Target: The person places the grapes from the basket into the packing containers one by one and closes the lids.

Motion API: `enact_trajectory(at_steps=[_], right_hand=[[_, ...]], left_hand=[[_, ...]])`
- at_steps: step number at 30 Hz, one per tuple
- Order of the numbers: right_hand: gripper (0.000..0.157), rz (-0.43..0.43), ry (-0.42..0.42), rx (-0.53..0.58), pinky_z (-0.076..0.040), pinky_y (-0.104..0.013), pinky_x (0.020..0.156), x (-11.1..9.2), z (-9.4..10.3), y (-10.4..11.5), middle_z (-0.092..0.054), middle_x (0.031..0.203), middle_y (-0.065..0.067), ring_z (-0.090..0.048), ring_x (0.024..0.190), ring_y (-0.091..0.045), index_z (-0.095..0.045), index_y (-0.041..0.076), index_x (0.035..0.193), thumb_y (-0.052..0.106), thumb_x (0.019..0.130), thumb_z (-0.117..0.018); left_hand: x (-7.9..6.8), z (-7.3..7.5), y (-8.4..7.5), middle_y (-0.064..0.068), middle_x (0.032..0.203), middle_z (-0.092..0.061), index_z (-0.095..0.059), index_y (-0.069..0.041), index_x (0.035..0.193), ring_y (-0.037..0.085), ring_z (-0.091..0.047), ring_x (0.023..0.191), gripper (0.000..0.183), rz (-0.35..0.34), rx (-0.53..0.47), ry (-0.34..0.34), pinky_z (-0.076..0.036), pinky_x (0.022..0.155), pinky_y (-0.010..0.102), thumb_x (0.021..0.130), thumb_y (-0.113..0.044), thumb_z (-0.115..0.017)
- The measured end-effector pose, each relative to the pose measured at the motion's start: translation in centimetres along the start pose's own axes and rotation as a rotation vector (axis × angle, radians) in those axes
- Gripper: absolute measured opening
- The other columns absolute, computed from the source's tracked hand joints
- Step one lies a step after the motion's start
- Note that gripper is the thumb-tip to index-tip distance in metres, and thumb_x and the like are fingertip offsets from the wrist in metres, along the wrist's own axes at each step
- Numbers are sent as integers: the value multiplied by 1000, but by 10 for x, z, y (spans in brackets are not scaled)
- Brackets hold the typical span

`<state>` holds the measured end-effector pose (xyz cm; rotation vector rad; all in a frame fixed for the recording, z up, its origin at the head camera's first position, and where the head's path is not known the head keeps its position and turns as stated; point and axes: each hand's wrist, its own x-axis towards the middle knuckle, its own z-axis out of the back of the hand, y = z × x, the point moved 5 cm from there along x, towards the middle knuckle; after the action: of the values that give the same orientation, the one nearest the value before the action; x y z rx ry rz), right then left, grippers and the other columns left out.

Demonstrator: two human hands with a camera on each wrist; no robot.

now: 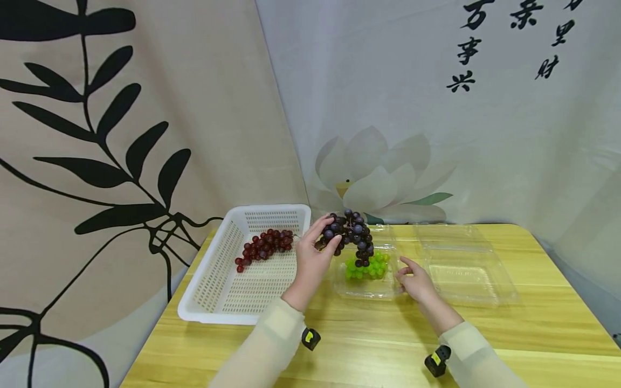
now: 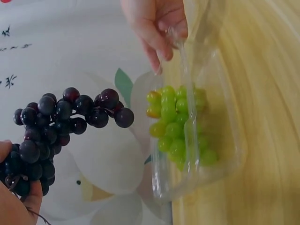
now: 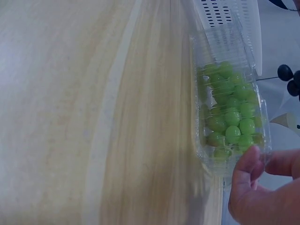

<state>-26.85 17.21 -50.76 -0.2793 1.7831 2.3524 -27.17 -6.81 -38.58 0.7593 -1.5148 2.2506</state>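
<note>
My left hand (image 1: 310,261) grips a bunch of dark purple grapes (image 1: 358,230) at its stem end and holds it up. The loose end of the bunch hangs over a clear plastic box (image 1: 366,295), overlapping it in the head view. Inside that box lies a bunch of green grapes (image 1: 367,268). At the box's right side is my right hand (image 1: 417,281), its thumb and fingers pinching the rim near a corner, as the right wrist view (image 3: 265,187) of the hand shows.
To the left stands a white perforated basket (image 1: 204,285) with a bunch of red grapes (image 1: 264,246) in it. A second clear box (image 1: 470,285), lid open, sits on the right. The wooden table (image 1: 359,345) ends at a printed curtain (image 1: 509,151) behind.
</note>
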Motion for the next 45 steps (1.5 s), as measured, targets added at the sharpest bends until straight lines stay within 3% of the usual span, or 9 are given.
enact_trajectory(at_steps=[3,10,16,29,35,41,45], right_hand=[[55,-3,-6,0,-51,-28,61,0,0,0,-43,105,-14,-49,68,-14,-27,0,147,1,96,-47],[56,-1,-5,7,-52,-27,60,0,0,1,-44,107,-16,-51,68,-14,-26,-1,147,0,96,-47],[56,13,-6,0,-52,-27,59,0,-1,1,-45,107,-16,-51,66,-13,-26,-2,147,-1,95,-47],[56,25,-16,-2,-52,-26,58,0,0,0,-45,107,-17,-53,64,-14,-27,-4,146,-2,94,-47],[55,30,-9,1,-53,-26,58,0,-1,2,-44,107,-18,-53,64,-13,-26,-4,146,-2,95,-47],[55,20,-2,4,-54,-30,61,1,0,0,-44,109,-18,-53,66,-15,-26,-3,147,-2,95,-46],[55,21,7,3,-54,-31,61,1,0,0,-44,109,-19,-53,67,-16,-25,-3,147,-2,95,-45]], left_hand=[[-4,-7,1,-7,137,-53,-63,-18,123,15,-52,124,37,48,-29,23,-56,83,31,87,-22,-69],[-14,-21,3,-9,138,-51,-62,-21,124,15,-49,127,38,131,-78,76,-55,84,32,87,-22,-68],[-23,-31,5,-5,137,-53,-64,-17,121,18,-50,126,36,141,-109,108,-54,87,32,86,-17,-70],[-34,-48,21,-7,135,-55,-65,-17,121,15,-49,127,36,131,-75,174,-55,83,27,85,-16,-70],[-39,-54,28,-4,135,-55,-64,-19,121,15,-50,126,36,174,-84,204,-55,71,21,85,-17,-70],[-44,-63,34,1,135,-56,-64,-18,121,19,-52,125,36,223,-156,212,-55,80,22,86,-19,-70],[-47,-67,35,-2,135,-55,-64,-20,121,19,-50,126,36,254,-152,226,-55,82,22,86,-19,-70]])
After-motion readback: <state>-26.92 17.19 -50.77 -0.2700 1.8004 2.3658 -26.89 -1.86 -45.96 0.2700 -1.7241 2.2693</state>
